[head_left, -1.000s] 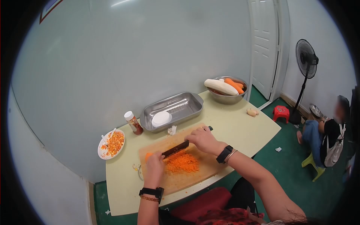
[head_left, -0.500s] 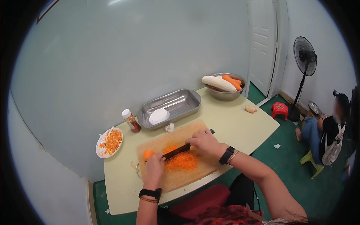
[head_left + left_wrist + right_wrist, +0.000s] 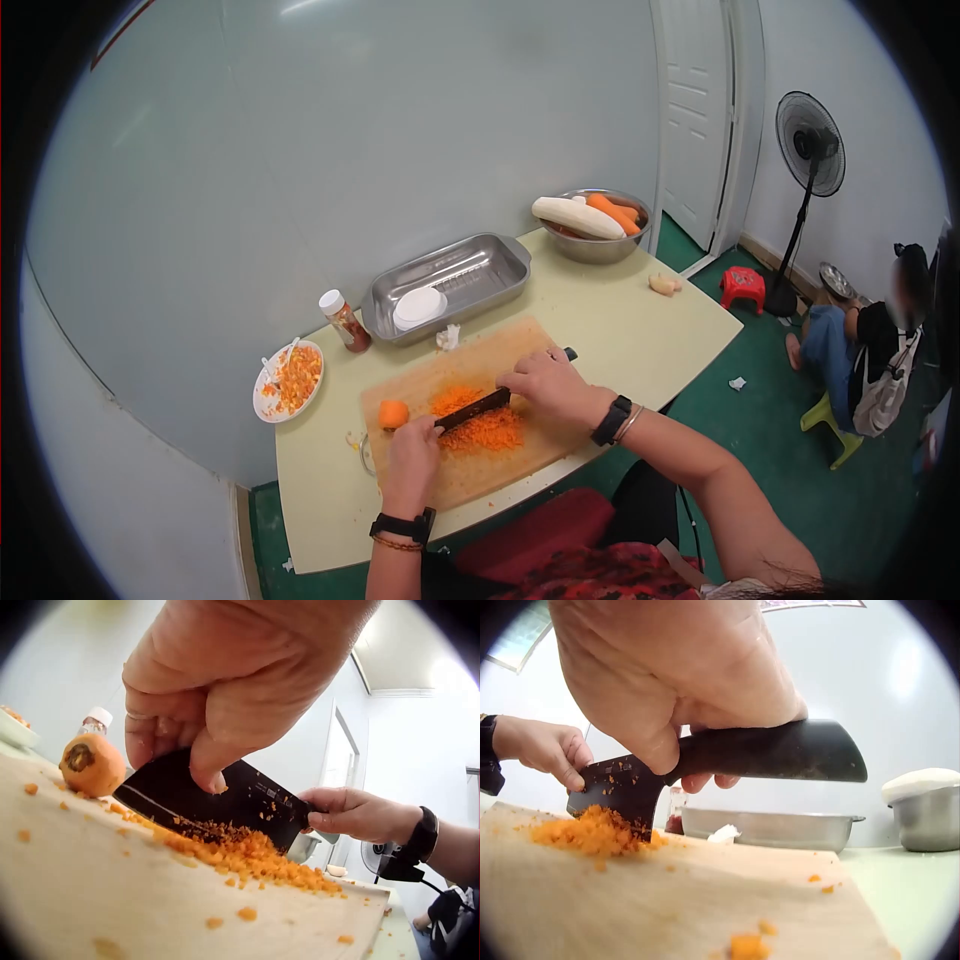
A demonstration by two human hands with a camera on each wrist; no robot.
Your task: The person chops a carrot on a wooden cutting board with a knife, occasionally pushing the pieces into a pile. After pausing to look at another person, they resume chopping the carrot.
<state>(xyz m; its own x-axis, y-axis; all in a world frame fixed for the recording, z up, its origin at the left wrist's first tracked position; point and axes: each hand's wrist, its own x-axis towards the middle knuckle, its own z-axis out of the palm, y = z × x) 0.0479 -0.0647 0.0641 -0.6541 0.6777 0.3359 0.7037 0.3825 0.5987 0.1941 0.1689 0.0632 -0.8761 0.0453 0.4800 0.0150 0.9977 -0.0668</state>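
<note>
A black cleaver (image 3: pixel 247 796) stands edge-down in a pile of minced carrot (image 3: pixel 490 432) on the wooden cutting board (image 3: pixel 480 485). With thumb and fingers, my left hand (image 3: pixel 412 458) pinches the top of the blade near its front end. My right hand (image 3: pixel 552 385) grips the black handle (image 3: pixel 772 750), close to where it meets the blade. Carrot bits cling to the blade's side. Left of the blade, a cut carrot stub (image 3: pixel 393 413) sits on the board, its stem end showing in the left wrist view.
Behind the board are a metal tray (image 3: pixel 488 290) holding a white disc (image 3: pixel 419 306), a white-capped jar (image 3: pixel 345 322) and a plate of diced food (image 3: pixel 290 383). A bowl (image 3: pixel 595 250) of vegetables stands at the back right. A person (image 3: pixel 840 340) sits beyond the table.
The cleaver has shifted slightly within the minced carrot, both hands staying on it. The carrot stub, partly behind the left hand before, now shows fully. The head view has shifted slightly.
</note>
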